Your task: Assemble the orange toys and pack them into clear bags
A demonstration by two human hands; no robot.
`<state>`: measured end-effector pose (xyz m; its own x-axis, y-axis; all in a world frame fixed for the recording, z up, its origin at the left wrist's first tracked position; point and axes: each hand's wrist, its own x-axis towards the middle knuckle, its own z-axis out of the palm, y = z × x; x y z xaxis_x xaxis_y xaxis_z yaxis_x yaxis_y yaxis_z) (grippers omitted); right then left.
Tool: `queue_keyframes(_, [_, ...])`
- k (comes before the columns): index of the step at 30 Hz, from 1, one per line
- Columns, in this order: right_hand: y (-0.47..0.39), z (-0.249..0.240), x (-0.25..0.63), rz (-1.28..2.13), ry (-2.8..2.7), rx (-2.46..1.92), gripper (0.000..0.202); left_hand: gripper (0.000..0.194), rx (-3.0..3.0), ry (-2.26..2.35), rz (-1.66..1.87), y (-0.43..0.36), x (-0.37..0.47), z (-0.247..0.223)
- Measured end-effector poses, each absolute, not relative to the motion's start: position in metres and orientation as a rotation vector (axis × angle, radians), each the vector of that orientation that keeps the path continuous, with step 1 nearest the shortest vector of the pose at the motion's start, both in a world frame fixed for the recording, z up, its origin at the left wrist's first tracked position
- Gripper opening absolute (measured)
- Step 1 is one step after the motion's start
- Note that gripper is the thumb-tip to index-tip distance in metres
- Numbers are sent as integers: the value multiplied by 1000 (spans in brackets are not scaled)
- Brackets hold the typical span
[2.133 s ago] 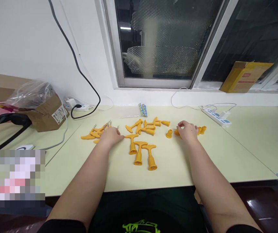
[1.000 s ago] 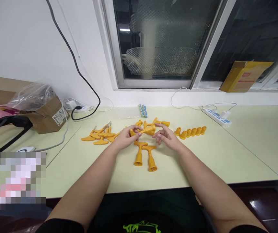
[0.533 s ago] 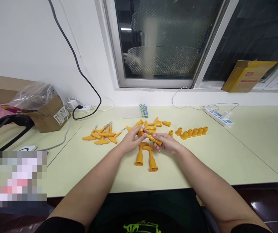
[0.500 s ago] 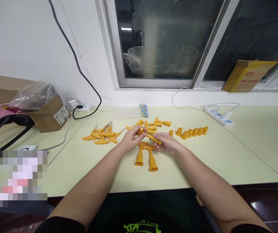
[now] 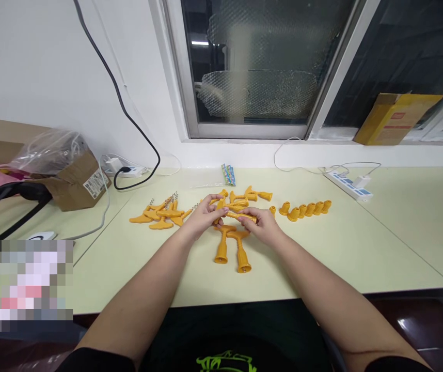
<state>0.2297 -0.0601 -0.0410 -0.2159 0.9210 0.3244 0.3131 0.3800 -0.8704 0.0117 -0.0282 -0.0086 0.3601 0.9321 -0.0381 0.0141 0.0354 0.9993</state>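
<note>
Between my hands a yellow corkscrew (image 5: 240,216) lies almost level, its bell-shaped sleeve toward the right. The fingers of my left hand (image 5: 202,217) are closed on its T-handle, while my right hand (image 5: 265,226) pinches the sleeve. Just below, two sleeved corkscrews (image 5: 243,258) rest on the table with their bell ends facing me. More sleeved corkscrews (image 5: 251,195) lie behind my hands, partly hidden. To the left is a pile of corkscrews (image 5: 163,213) with bare metal spirals. Several loose yellow sleeves (image 5: 302,210) stand in a row at the right.
A pale table (image 5: 361,243) runs along the wall under a window. A cardboard box (image 5: 78,181) with plastic bags is at the left, near a black cable (image 5: 123,98). At the right rear is a white power strip (image 5: 348,187). Small printed packets (image 5: 228,175) lie at the back.
The held corkscrew has turned slightly to lie more level. My right hand has shifted its grip, with its fingers now over the top of the sleeve. The view has moved slightly.
</note>
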Motion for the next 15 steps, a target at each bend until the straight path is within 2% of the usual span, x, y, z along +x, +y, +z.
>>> queue_keyframes(3, [-60,-39,232,412,-1975,-940,20,47,1134,1087,860,-27,12,-6])
queue_keyframes(6, [-58,-37,236,150,-2113,-747,16,31,951,1223,812,-23,8,-5])
queue_keyframes(12, [-54,-30,250,-106,-2023,-891,14,27,977,1192,977,-9,-11,-5])
queue_keyframes(15, [-52,-27,261,-109,-1908,-1022,18,26,1061,1271,1153,0,-22,-4])
